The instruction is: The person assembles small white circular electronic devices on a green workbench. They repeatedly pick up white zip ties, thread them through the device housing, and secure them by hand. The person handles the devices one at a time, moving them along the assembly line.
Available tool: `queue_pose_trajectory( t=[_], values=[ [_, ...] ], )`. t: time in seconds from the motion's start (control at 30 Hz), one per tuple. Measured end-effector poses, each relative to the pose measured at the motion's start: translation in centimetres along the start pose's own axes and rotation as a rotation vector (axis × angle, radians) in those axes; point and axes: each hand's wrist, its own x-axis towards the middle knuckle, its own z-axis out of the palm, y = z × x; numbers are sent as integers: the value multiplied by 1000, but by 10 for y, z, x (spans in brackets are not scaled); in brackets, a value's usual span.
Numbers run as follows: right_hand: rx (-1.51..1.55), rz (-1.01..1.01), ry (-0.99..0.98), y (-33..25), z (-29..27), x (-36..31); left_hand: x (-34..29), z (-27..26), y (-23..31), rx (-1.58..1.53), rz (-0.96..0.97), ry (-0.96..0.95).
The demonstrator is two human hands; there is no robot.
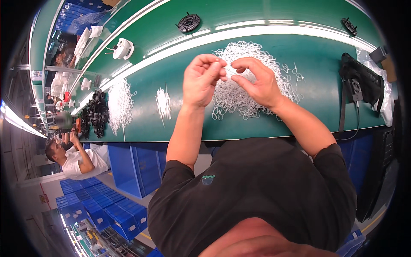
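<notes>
A large heap of thin white looped cords point(244, 100) lies on the green worktable point(192, 124). Above its near-left part, my left hand point(203, 79) is closed in a pinch, with a bit of white cord point(217, 60) showing at its fingertips. Facing it from the right, my right hand point(259, 83) curves over the heap, thumb and index finger apart. White strands show behind the gap between the hands, so whether any of them reaches my right fingers is hard to see.
Left of my arm lie a small bundle of straight white cords point(163, 103), a larger white pile point(120, 105) and black parts point(98, 113). A white round part point(123, 49) and a black round part point(188, 22) sit farther back. A black mesh bag point(361, 81) lies right. A co-worker point(81, 160) sits left.
</notes>
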Motion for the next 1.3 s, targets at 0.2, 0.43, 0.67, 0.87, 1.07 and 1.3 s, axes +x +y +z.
queue_pose_trajectory(
  t=[0.2,0.43,0.67,0.87,1.07,1.3],
  values=[
    [58,80,42,4,-2,0,11,14,-25,-56,28,0],
    [-3,60,-16,3,1,-2,0,15,-51,145,242,219],
    [9,130,81,8,0,-4,-5,21,-47,274,178,230],
    [224,286,151,10,-2,-1,-8,27,-48,387,79,158],
    [114,222,140,11,-1,-2,-6,25,-51,272,114,212],
    [-21,121,92,10,-1,-2,-5,20,-50,241,175,230]
  ],
)
